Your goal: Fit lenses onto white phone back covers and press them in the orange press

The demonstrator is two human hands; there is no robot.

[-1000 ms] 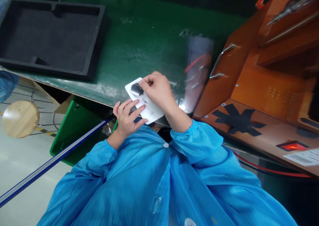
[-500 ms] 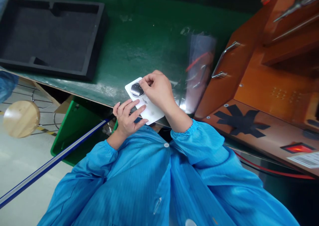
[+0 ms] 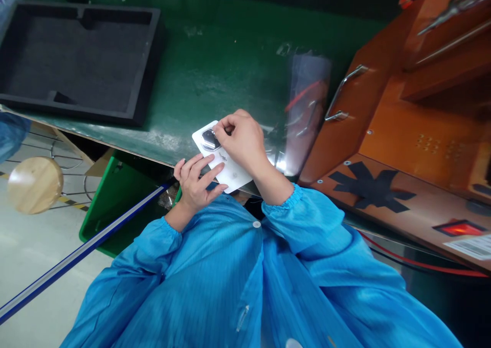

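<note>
A white flat phone-shaped panel [image 3: 233, 175] with a dark octagonal camera part [image 3: 210, 139] near its far end lies at the near edge of the green bench [image 3: 215, 66]. My left hand [image 3: 195, 181] holds the panel's near left side from below, fingers spread over it. My right hand [image 3: 242, 140] rests on top, its thumb and forefinger pinched at the edge of the dark camera part. Both arms wear blue coat sleeves.
A black foam tray [image 3: 76, 56] sits at the far left of the bench. An orange-brown wooden machine [image 3: 402, 128] with a metal handle [image 3: 341, 94] and a lit red switch [image 3: 458, 228] fills the right. A clear film sheet [image 3: 307, 107] stands beside it. A green bin [image 3: 115, 194] and a round stool [image 3: 34, 183] are on the floor at left.
Almost nothing has moved. My right fingertips have shifted slightly over the dark camera part, covering a little more of it; the view drifted a touch.
</note>
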